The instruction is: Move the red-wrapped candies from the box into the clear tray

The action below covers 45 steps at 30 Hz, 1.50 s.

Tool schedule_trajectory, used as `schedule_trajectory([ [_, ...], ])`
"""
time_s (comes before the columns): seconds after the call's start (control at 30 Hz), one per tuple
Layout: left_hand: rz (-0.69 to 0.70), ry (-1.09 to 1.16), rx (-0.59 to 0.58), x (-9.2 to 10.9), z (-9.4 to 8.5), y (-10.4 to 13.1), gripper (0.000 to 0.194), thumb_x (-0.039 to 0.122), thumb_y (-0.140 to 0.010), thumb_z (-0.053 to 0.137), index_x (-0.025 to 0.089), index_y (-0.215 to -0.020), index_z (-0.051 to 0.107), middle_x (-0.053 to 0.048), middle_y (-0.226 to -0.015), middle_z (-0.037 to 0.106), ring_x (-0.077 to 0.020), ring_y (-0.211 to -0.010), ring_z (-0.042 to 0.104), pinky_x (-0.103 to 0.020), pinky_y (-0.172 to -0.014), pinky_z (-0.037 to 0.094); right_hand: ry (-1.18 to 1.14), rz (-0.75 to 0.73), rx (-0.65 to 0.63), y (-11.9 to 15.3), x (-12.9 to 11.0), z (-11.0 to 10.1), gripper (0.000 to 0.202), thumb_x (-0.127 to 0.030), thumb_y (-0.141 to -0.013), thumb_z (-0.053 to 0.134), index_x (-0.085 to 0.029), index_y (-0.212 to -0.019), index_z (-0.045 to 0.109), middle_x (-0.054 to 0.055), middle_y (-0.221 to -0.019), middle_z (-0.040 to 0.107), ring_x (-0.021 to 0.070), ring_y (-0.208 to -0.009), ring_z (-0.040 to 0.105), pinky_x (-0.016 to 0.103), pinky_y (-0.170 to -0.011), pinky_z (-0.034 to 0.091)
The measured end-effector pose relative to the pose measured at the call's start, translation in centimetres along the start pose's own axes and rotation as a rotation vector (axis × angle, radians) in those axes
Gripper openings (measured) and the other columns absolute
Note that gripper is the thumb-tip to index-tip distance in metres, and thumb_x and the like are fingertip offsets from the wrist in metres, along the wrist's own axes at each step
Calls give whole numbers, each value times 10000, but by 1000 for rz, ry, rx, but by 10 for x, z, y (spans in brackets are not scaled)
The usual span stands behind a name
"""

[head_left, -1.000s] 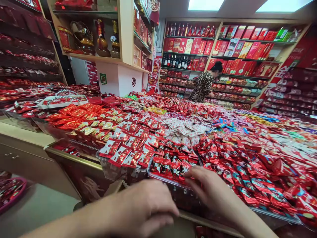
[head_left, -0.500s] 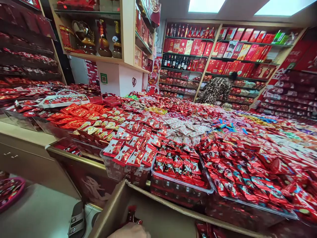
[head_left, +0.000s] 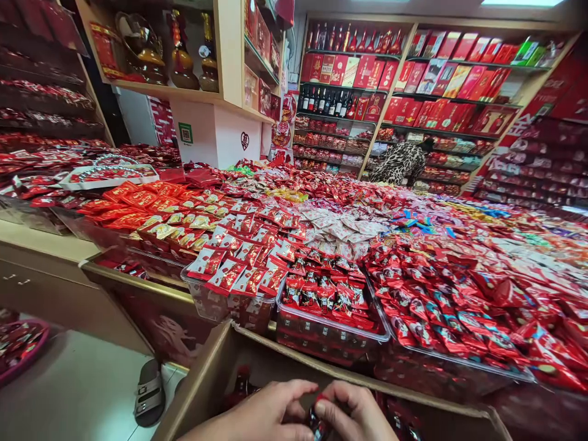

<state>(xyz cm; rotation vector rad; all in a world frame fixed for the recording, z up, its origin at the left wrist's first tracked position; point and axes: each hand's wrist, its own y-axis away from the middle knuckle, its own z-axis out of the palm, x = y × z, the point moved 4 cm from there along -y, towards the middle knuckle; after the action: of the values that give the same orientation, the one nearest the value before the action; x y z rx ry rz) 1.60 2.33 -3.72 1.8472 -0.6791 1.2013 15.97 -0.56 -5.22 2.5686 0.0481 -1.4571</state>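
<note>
Inside a cardboard box [head_left: 269, 346] at the bottom of the view, both hands are close together. My right hand [head_left: 356, 413] pinches a small red-and-black candy packet [head_left: 316, 421] between thumb and fingers. Beside it, my left hand [head_left: 264, 413] has its fingers apart and curved toward the same packet; whether they touch it is hard to see. More dark red wrapped candies [head_left: 404, 419] lie in the box, partly hidden by the hands. Just beyond the box wall stands a clear plastic bin [head_left: 331, 331] filled with similar red-and-black packets.
A bin of red-and-white packets [head_left: 229, 274] and a heap of red twisted wrappers [head_left: 441, 312] flank that bin. A person in a leopard-print top [head_left: 399, 164] bends by the back shelves. A sandal [head_left: 149, 392] and a pink basket [head_left: 39, 352] are on the floor at left.
Before, one hand showed low in the box; now both are raised into view and meet at a candy packet. The view has tipped slightly downward.
</note>
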Motion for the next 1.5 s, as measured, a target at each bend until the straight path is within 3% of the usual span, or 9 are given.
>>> schedule_trajectory([
  [0.17, 23, 364, 56, 5, 2, -4, 472, 204, -744, 544, 146, -1204, 452, -4, -680, 631, -82, -509, 511, -184, -505, 400, -453, 184, 91, 5, -9, -4, 382, -541, -715, 504, -172, -622, 476, -77, -389, 421, 48, -322, 302, 178, -336, 224],
  [0.4, 76, 502, 130, 9, 0, -1, 528, 261, -748, 575, 130, -1228, 400, 17, -607, 622, -94, -522, 526, -222, -548, 419, -713, 204, 150, 5, -11, -4, 336, -476, -663, 618, -145, -680, 565, -54, -474, 495, 50, -387, 433, 159, -364, 299],
  [0.53, 94, 534, 182, 9, -3, -2, 545, 333, -739, 601, 140, -1208, 399, 27, -599, 605, -100, -522, 553, -224, -538, 426, -620, 133, 212, 8, -14, -12, 269, -438, -692, 604, -170, -693, 602, -31, -507, 545, 86, -430, 493, 190, -397, 376],
  [0.77, 68, 757, 125, 12, -7, -1, 434, 451, -725, 605, 153, -1027, 515, -33, -787, 617, -117, -637, 608, -187, -509, 412, -67, -463, 341, 29, -39, -21, 263, -153, -789, 477, -304, -905, 658, 72, -995, 625, 188, -945, 575, 292, -774, 471],
  [0.9, 172, 649, 239, 18, -14, 2, 461, 319, -697, 671, 160, -1090, 489, 11, -746, 591, -84, -615, 545, -197, -550, 433, -243, -264, 277, 27, -33, -17, 156, -251, -776, 516, -253, -869, 640, 98, -1034, 598, 219, -978, 561, 315, -792, 482],
  [1.1, 147, 538, 301, 19, -16, 2, 523, 240, -699, 657, 139, -1160, 431, 62, -581, 547, -68, -495, 498, -191, -510, 392, -697, 128, 260, 20, -27, -7, 239, -384, -637, 671, -186, -755, 611, 0, -613, 611, 113, -528, 536, 229, -513, 457],
  [1.23, 142, 543, 263, 17, -14, 1, 491, 235, -708, 631, 133, -1151, 443, 54, -602, 542, -76, -510, 498, -209, -532, 398, -710, 162, 262, 19, -26, -5, 235, -390, -634, 672, -173, -610, 584, -28, -507, 560, 85, -488, 482, 196, -489, 404],
  [1.33, 155, 507, 232, 16, -14, 2, 462, 204, -731, 604, 149, -1152, 421, 55, -620, 541, -74, -538, 482, -202, -544, 380, -654, 86, 283, 19, -21, -5, 220, -362, -639, 672, -204, -769, 591, -7, -678, 598, 117, -621, 543, 219, -575, 445],
  [1.5, 178, 408, 191, 16, -15, 6, 420, 200, -753, 588, 165, -1131, 408, 54, -634, 535, -71, -547, 449, -193, -541, 343, -130, -100, 243, 21, -28, -6, 146, -345, -714, 586, -210, -768, 598, 19, -676, 617, 138, -598, 524, 243, -568, 426],
])
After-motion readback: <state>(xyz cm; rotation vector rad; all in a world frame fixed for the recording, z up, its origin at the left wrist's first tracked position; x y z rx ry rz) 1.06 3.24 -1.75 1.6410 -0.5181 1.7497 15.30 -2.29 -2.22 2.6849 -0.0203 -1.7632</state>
